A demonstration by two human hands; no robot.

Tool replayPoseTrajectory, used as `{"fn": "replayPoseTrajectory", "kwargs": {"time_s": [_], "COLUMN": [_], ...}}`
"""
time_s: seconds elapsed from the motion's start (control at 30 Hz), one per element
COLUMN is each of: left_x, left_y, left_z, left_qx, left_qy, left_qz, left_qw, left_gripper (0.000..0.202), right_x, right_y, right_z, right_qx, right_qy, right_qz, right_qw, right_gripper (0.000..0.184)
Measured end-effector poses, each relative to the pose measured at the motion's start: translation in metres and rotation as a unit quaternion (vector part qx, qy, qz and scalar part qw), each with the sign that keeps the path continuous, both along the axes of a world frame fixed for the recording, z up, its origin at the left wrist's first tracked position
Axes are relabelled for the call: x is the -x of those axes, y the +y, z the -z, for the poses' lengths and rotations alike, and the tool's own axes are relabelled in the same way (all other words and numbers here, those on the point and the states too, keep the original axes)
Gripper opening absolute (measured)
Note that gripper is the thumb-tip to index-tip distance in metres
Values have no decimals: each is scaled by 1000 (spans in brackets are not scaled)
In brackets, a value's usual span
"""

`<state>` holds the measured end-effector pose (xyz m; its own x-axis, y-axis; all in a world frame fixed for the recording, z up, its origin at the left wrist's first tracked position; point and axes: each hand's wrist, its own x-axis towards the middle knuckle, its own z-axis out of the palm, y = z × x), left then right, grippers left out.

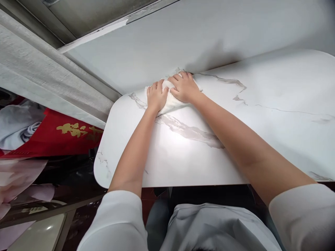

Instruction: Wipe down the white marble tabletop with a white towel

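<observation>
A white cloth (171,101), bunched and folded, lies on a white tabletop with grey-brown marbling (178,164), close to its far edge by the wall. My left hand (157,97) is on the cloth's left part, palm down, with its fingers bent over it. On the upper right part, my right hand (184,86) grips the cloth the same way, thumb pointing toward the left hand. Both hands press the cloth against the table. What lies under the palms is hidden.
A pale wall panel (167,45) rises right behind the table. To the left hangs a light curtain-like strip (52,66). Beyond it are a red cloth bag with gold lettering (65,139), grey fabric (21,118) and pinkish sheets (21,177).
</observation>
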<state>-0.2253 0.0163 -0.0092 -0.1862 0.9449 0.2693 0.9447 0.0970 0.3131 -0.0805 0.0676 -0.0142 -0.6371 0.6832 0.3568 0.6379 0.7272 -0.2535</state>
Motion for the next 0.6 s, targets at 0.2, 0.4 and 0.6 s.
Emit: {"fn": "replayPoseTrajectory", "kwargs": {"time_s": [0.2, 0.4, 0.6], "left_x": [3, 4, -10], "left_y": [24, 24, 3], "left_z": [0, 1, -2], "left_qx": [-4, -13, 3], "left_qy": [4, -3, -5], "left_qz": [-11, -8, -13], "left_qw": [1000, 1000, 1000], "left_gripper": [42, 41, 46], "right_x": [4, 4, -8], "right_y": [17, 16, 1], "right_z": [-5, -3, -2], "right_qx": [-14, -22, -10], "right_qy": [-24, -28, 3], "right_qz": [31, 35, 23], "right_qw": [999, 999, 1000], "right_gripper": [43, 43, 46]}}
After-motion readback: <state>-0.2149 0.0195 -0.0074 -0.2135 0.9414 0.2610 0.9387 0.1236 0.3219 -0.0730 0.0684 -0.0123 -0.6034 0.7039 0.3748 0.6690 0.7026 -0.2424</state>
